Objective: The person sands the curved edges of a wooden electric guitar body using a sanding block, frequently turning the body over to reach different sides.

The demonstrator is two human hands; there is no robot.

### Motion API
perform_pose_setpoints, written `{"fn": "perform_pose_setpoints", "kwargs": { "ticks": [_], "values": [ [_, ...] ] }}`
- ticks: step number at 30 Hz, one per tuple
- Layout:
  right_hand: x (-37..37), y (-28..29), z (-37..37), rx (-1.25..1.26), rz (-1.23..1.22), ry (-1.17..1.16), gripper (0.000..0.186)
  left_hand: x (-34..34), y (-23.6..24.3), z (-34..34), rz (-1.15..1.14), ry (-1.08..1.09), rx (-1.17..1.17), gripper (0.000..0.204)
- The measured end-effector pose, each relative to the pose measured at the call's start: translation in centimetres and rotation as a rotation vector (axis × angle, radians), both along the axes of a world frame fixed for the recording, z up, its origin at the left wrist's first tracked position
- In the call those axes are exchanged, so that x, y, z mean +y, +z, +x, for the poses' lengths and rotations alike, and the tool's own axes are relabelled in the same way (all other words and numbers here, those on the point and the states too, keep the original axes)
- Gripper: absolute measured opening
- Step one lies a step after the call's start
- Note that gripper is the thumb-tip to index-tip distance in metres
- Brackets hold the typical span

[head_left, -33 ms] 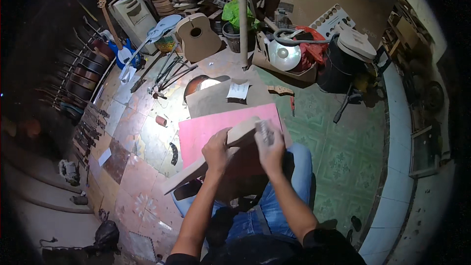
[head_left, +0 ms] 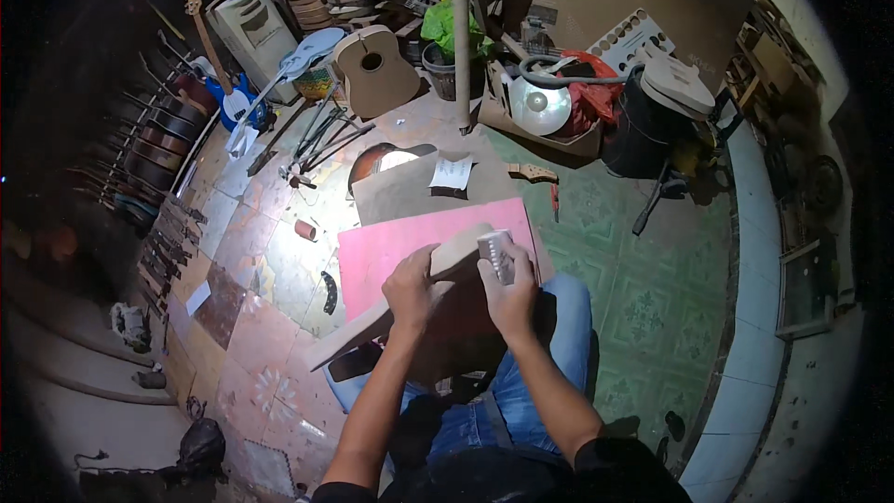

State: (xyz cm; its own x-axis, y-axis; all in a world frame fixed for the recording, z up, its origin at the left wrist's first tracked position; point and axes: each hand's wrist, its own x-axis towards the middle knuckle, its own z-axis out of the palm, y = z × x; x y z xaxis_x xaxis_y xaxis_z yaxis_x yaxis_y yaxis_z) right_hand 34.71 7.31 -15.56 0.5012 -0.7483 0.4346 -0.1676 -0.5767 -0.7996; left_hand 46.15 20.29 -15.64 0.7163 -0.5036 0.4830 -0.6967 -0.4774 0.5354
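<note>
I sit with a long tan wooden piece (head_left: 458, 259) tilted across my lap, its low end pointing left toward the floor. My left hand (head_left: 410, 287) grips the piece from above near its middle. My right hand (head_left: 514, 296) holds a small pale sanding block (head_left: 496, 254) pressed against the piece's upper end. A pink sheet (head_left: 400, 247) lies on the floor just beyond both hands. My blue jeans (head_left: 568, 317) show under the wood.
A brown cardboard sheet (head_left: 400, 191) lies behind the pink one. Farther back are an unfinished acoustic guitar body (head_left: 374, 70), a blue electric guitar (head_left: 233, 102), long tools (head_left: 317, 135), a metal post (head_left: 461, 37) and a black bin (head_left: 643, 135). Guitars line the left wall (head_left: 140, 163).
</note>
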Motion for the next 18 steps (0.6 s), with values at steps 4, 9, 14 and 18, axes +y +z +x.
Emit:
{"fn": "perform_pose_setpoints", "kwargs": {
  "ticks": [4, 9, 14, 18],
  "values": [
    [-2.5, -2.4, 2.3, -0.153, 0.559, -0.052, 0.037, -0.8, -0.3, 0.0, -0.062, -0.012, -0.038, 0.065],
    [-0.2, -2.0, 1.4, -0.100, -0.066, 0.005, 0.046, -0.9, 0.4, 0.4, -0.033, -0.006, 0.000, 0.063],
    [3.0, -0.5, 2.0, -0.109, -0.136, 0.030, 0.045, -0.5, 0.3, 0.9, -0.008, 0.008, 0.079, 0.061],
    [-0.5, -1.7, 2.4, -0.051, -0.161, -0.085, 0.050, -0.7, 0.7, 0.5, -0.007, -0.002, 0.061, 0.059]
  ]
}}
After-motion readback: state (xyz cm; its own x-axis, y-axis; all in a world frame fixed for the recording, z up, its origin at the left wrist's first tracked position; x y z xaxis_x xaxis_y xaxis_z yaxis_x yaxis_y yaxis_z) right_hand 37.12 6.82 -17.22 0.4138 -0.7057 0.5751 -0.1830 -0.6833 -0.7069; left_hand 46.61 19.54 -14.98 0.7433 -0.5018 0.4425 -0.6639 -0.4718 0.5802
